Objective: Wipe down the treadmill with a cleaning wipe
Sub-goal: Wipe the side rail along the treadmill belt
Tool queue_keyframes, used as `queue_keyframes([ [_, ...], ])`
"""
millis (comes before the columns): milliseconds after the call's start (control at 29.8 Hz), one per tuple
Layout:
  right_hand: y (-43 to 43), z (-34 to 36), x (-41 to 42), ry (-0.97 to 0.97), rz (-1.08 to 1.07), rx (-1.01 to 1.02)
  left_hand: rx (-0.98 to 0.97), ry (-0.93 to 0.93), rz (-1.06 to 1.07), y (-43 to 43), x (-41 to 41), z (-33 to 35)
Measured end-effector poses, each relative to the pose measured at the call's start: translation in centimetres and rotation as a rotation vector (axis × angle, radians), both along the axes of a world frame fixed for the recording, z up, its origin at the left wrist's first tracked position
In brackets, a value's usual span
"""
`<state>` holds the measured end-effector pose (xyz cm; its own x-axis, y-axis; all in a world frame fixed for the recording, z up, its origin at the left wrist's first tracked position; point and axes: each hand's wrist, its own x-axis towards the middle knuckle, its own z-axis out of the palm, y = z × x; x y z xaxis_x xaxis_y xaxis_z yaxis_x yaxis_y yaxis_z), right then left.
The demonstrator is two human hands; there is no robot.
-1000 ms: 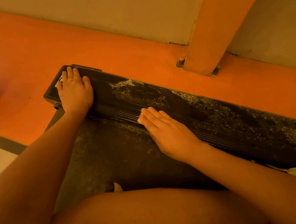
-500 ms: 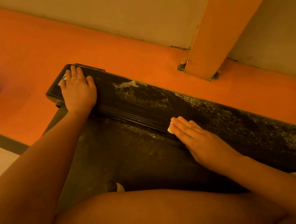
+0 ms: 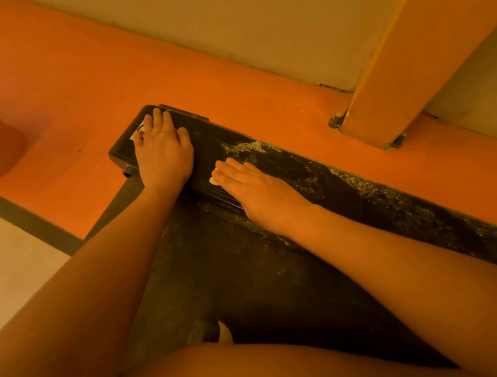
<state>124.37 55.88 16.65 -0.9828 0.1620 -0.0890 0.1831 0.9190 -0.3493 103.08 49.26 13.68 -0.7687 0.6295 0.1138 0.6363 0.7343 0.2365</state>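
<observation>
on the dusty black treadmill side rail (image 3: 368,194), our right hand (image 3: 253,187) presses a white cleaning wipe (image 3: 213,179) with straight fingers; our left hand (image 3: 163,152) lies flat just ahead, an orange pillar (image 3: 413,56) beyond.

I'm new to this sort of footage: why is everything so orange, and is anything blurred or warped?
Head view: dim warm light tints everything orange. Head view: left hand and right hand look fairly sharp. Head view: the wide lens makes the pillar lean. Head view: the knee lies in shadow; dust on the rail glints.
</observation>
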Motion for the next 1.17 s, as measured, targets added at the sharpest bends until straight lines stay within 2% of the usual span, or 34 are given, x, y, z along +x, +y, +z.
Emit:
queue_keyframes([
  [269,3.3,0.0,-7.6,-0.035,0.106,0.045,0.041,-0.019,0.018,0.0,0.2,0.0],
  [403,6.8,1.1,-8.6,-0.087,0.039,-0.071,0.035,-0.017,0.019,-0.1,0.3,0.2],
  [571,9.6,1.7,-4.3,-0.127,-0.047,-0.253,0.038,-0.029,0.015,-0.1,0.4,0.4],
  [738,9.6,1.1,0.9,-0.102,-0.13,-0.286,0.04,-0.034,0.015,-0.2,0.3,0.3],
  [1007,8.9,1.4,-3.7,-0.108,-0.122,-0.297,0.026,-0.033,0.019,-0.1,0.3,0.6],
  [1175,10.0,1.3,2.7,-0.128,-0.142,-0.276,0.027,-0.031,0.012,-0.2,0.4,0.6],
])
